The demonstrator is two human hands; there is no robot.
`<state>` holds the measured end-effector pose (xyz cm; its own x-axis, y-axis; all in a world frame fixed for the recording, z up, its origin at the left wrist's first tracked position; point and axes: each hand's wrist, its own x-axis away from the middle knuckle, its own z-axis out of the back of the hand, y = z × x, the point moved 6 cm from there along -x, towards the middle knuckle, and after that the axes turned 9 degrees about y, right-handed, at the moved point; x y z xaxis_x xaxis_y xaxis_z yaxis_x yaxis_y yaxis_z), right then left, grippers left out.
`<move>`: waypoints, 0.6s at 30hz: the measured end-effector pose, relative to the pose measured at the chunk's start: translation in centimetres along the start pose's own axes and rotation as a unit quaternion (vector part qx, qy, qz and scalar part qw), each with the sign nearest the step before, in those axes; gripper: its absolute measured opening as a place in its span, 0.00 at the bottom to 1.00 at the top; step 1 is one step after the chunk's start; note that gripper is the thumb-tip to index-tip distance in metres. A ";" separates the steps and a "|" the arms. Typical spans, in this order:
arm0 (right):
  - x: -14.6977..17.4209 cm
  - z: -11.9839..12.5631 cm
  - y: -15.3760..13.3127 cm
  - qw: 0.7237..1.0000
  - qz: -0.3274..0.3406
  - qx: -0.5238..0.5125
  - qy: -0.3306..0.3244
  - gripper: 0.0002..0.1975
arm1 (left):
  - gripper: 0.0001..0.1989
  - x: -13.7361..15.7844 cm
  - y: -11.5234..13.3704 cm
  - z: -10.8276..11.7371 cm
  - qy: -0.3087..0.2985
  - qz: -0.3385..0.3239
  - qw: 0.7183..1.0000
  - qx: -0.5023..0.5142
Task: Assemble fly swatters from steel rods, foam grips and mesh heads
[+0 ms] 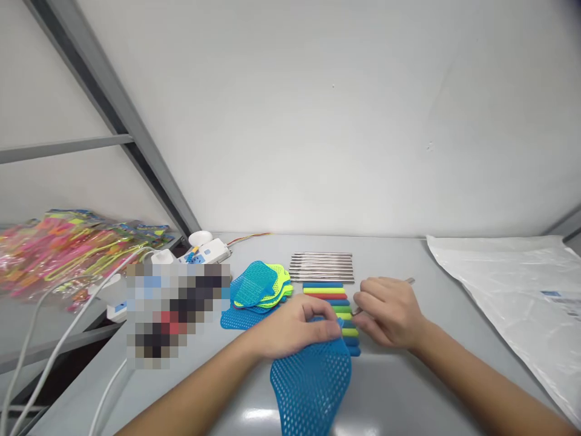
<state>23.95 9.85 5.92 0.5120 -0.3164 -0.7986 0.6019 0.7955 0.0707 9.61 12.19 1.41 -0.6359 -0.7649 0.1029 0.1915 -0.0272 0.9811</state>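
My left hand (302, 327) is closed on the narrow neck of a blue fly swatter head (311, 387), whose perforated flap hangs toward me. My right hand (390, 312) is wrapped round a thin metal rod (411, 280); one end sticks out past the knuckles, the other points at the neck of the swatter head. I cannot tell whether rod and neck touch. Under and between my hands lies a row of coloured handle tubes (323, 290), partly hidden. Beyond them several metal rods (321, 266) lie side by side. Left of my left hand rests a pile of blue and yellow swatter heads (261, 284).
A white plastic bag (508, 290) covers the table's right side. At left are a power strip (211, 251), white cables (59, 339) and a blurred-out patch (177, 315). Bagged colourful goods (77, 254) lie beyond a metal frame post (122, 127). A white wall (336, 121) stands behind.
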 end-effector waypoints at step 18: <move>-1.4 0.7 -3.1 0.996 0.071 0.041 -0.018 0.15 | 0.15 0.9 1.1 -0.5 -0.087 -0.050 0.989 -0.109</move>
<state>21.81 7.45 7.28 0.6162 -0.2239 -0.7551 0.5696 0.7888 0.2309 9.63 11.18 2.47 -0.7759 -0.6287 0.0521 0.2653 -0.2502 0.9311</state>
